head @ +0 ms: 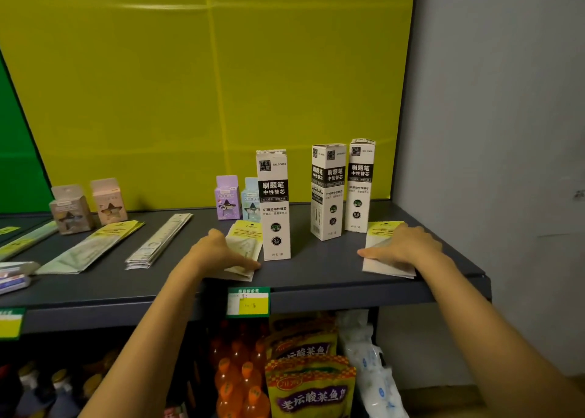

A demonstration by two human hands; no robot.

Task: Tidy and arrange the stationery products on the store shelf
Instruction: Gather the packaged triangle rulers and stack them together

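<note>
On the dark grey shelf (316, 265) my left hand (218, 253) lies flat on a yellow-topped flat packet (245, 243) near the front edge. My right hand (402, 246) presses down on a second yellow-topped packet stack (384, 267) at the shelf's right end. Three tall white refill boxes stand upright: one (273, 205) just right of my left hand, two more (327, 192) (361, 184) behind my right hand. A purple small box (226, 199) and a blue one (250, 200) stand behind the left packet.
Further left lie a ruler pack (160, 240), a long green-yellow packet (91, 246) and two small star-window boxes (71, 210) (109, 202). A price tag (248, 302) hangs on the shelf lip. Bottles and snack bags fill the shelf below. A grey wall bounds the right.
</note>
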